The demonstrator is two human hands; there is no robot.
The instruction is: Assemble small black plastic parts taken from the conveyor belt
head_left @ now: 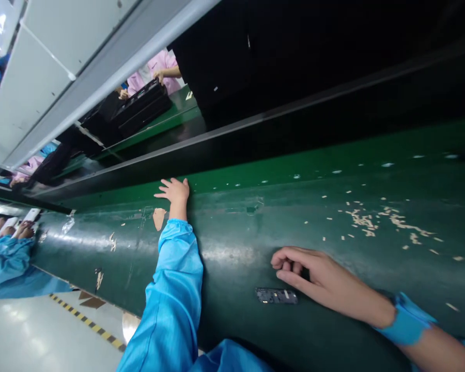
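Note:
My left hand (174,192) reaches to the far side of the green work surface (232,222), fingers spread and holding nothing. Close to its wrist lies a tan scrap (159,218). Over the near part of the surface is my right hand (313,271), its fingers curled loosely inward and nothing showing in them. Just below those fingers, apart from them, a small dark rectangular electronic part (276,295) lies flat, with light and gold-coloured spots on it.
Small pale strips (366,223) are scattered to the right, with more scraps (99,279) on the left. Dark panels (294,62) stand along the back. A co-worker's hands (25,229) are at the far left; another person in pink (165,62) handles a black case (145,106) beyond.

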